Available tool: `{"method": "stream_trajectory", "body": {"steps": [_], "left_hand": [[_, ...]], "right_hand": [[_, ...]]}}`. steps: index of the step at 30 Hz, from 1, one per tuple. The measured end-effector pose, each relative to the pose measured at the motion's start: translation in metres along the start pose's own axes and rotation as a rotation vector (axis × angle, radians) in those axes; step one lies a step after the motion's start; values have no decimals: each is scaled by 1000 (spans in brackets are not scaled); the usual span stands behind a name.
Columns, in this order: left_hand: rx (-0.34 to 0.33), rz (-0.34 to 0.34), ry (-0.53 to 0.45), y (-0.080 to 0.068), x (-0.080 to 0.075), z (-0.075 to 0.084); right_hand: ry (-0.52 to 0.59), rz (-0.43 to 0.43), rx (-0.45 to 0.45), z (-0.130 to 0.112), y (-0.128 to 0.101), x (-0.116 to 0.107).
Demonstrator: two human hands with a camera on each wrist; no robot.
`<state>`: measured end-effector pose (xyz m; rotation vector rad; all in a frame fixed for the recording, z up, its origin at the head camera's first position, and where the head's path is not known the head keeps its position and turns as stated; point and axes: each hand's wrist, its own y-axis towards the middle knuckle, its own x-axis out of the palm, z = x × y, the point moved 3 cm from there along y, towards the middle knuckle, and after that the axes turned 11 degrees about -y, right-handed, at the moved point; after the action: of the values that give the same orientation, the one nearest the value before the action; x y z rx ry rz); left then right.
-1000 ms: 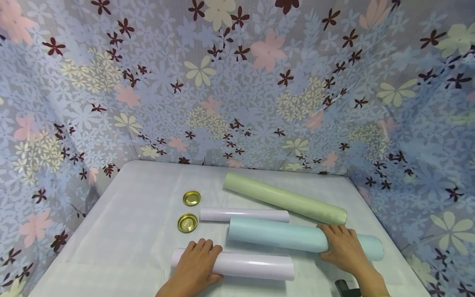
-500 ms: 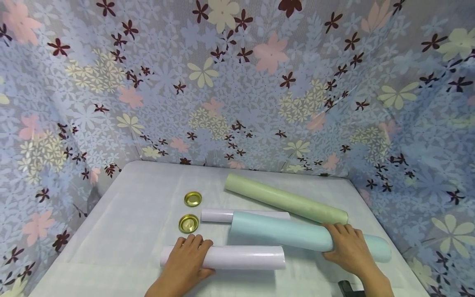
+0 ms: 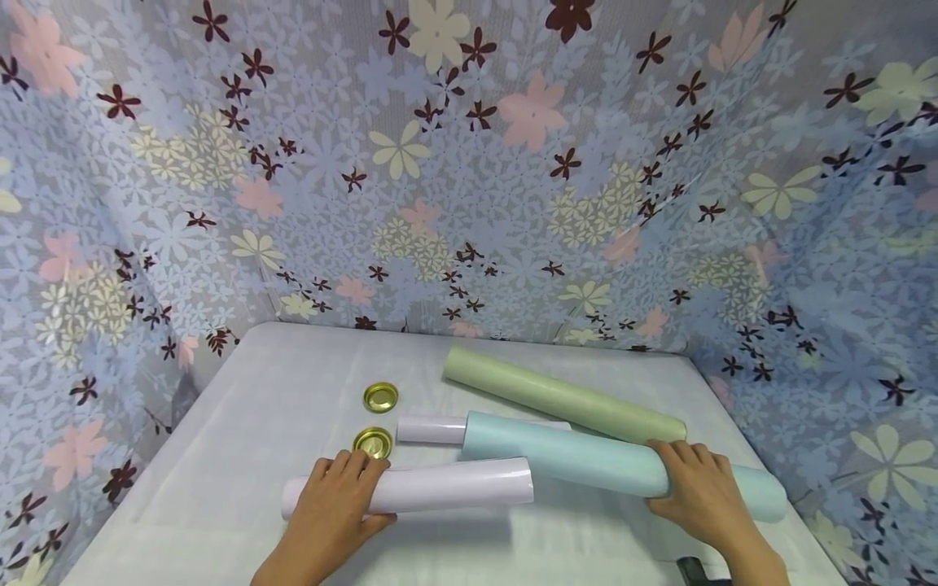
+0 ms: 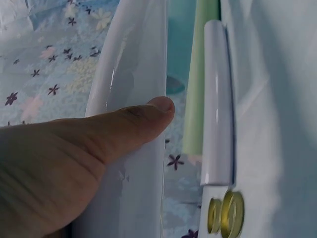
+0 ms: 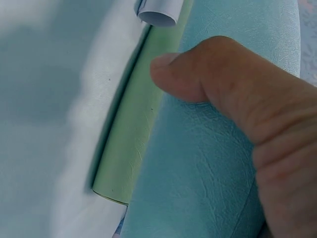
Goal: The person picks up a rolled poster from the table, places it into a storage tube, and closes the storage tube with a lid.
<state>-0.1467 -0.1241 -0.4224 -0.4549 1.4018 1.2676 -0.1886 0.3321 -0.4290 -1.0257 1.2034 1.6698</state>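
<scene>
My left hand point(image 3: 333, 505) grips a glossy white paper roll point(image 3: 454, 486) near its left end; the roll is raised off the table, its right end tilted up. In the left wrist view the thumb point(image 4: 133, 121) lies across this roll point(image 4: 133, 188). My right hand point(image 3: 699, 492) holds a light blue roll point(image 3: 564, 456) toward its right part, the thumb point(image 5: 198, 74) curled over it in the right wrist view. Behind the blue roll lie a thinner white roll point(image 3: 431, 430), partly hidden by it, and a pale green roll point(image 3: 564, 393).
Two gold round lids point(image 3: 380, 397) lie left of the thin white roll. A black object point(image 3: 692, 570) is partly seen by the right wrist at the front edge. A white cloth covers the table point(image 3: 293, 382); a floral curtain point(image 3: 469, 163) hangs around it.
The left hand has lifted the white roll and shifted it left, tilting its right end up. The right hand has raised the blue roll and moved it slightly right.
</scene>
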Motion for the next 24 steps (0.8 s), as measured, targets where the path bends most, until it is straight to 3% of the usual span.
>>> {"method": "stream_trajectory", "body": {"steps": [7, 16, 24], "left_hand": [[-28, 7, 37, -2, -14, -13], [-46, 0, 60, -3, -24, -25], [-21, 40, 56, -4, -33, -31]], "right_hand": [[-9, 39, -4, 2, -3, -5], [-15, -6, 17, 6, -3, -6], [-29, -26, 27, 13, -5, -9]]}}
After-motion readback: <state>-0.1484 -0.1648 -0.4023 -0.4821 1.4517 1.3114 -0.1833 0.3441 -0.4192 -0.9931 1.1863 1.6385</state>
